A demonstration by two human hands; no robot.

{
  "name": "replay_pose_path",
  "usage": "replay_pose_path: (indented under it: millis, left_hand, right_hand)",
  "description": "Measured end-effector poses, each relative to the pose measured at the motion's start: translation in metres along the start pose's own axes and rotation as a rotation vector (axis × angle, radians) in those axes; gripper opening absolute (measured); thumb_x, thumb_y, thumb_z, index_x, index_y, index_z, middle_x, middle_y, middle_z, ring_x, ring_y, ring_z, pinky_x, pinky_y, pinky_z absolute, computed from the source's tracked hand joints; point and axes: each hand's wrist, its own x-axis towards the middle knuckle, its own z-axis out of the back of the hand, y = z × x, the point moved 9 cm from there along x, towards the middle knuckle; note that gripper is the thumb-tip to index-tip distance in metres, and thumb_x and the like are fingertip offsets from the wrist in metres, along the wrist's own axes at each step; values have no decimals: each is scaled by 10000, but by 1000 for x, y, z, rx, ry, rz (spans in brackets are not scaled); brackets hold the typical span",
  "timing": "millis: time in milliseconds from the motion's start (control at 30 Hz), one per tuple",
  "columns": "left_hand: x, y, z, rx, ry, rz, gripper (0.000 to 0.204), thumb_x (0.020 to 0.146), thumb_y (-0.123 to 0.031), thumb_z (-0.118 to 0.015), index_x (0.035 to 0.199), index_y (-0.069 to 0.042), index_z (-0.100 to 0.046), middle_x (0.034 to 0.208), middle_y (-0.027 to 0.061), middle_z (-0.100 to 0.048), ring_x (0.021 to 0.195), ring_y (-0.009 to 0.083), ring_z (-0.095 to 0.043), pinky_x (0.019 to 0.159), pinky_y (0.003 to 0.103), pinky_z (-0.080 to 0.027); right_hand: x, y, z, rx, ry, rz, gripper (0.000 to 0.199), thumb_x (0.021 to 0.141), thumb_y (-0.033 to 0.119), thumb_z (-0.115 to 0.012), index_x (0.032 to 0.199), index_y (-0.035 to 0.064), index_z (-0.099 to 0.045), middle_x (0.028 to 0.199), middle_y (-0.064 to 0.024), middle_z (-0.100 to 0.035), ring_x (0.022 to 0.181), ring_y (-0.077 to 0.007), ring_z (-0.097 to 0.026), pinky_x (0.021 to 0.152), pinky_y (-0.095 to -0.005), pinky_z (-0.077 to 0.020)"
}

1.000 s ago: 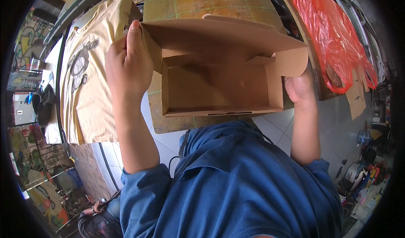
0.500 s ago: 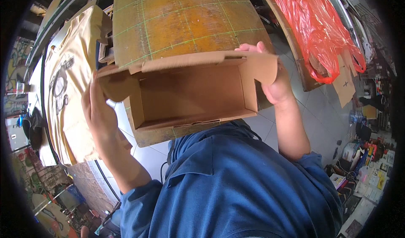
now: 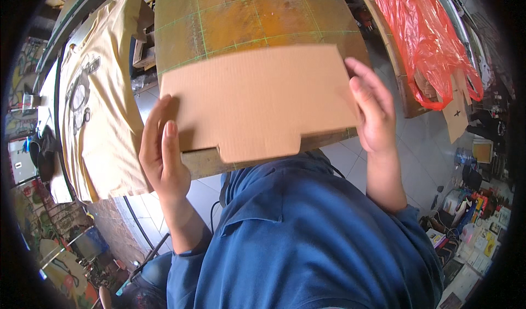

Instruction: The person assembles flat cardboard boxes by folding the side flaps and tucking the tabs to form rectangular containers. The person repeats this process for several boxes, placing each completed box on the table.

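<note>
A brown cardboard box (image 3: 257, 89) was over the near end of the worktop, right in front of the person. It was hard to tell if its bottom was touching the wood. The flat lid faced up and hid the inside. A wide tab (image 3: 260, 147) stuck out from the lid's near edge, pointing at the person's tummy, and it was not tucked in.

The left hand (image 3: 164, 150) was at the left side of the box. Its fingers were a little bent, with the thumb apart from them. The right hand (image 3: 377, 117) was at the right side, with its fingers and thumb spread apart. Neither hand was closed around the box, and it was hard to see just where the skin touched the cardboard.

The worktop (image 3: 252, 13) was brown and worn, with thin green lines crossing on it. On the left lay a cream T-shirt (image 3: 104, 139) with a dark picture on its front. On the right was a shiny red plastic bag (image 3: 411, 35), with a piece of cardboard (image 3: 455, 117) poking out below it. The person wore a blue shirt (image 3: 318, 243). Pale floor tiles (image 3: 419, 150) showed lower down.
</note>
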Motion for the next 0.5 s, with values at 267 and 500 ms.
replay_pose_path:
  millis: [267, 500]
  left_hand:
    - [1, 6, -10, 239, -95, -191, 312, 856, -59, -654, 1148, 36, -603, 1280, 253, -525, 1151, 243, -551, 888, 293, -461]
    - [-15, -26, -37, 480, -29, -474, 619, 598, -317, -865, 1109, -42, -650, 1349, 268, -448, 1271, 452, -395, 1049, 513, -321]
  right_hand:
    - [27, -8, -14, -357, 68, 252, 455, 864, 179, -668, 1244, -25, -523, 1160, -131, -604, 1085, -176, -547, 931, -293, -420]
    - [-9, 51, -68, -866, 212, 804, 438, 727, 189, -773, 1115, 52, -624, 1304, -198, -504, 1136, -365, -527, 967, -414, -421]
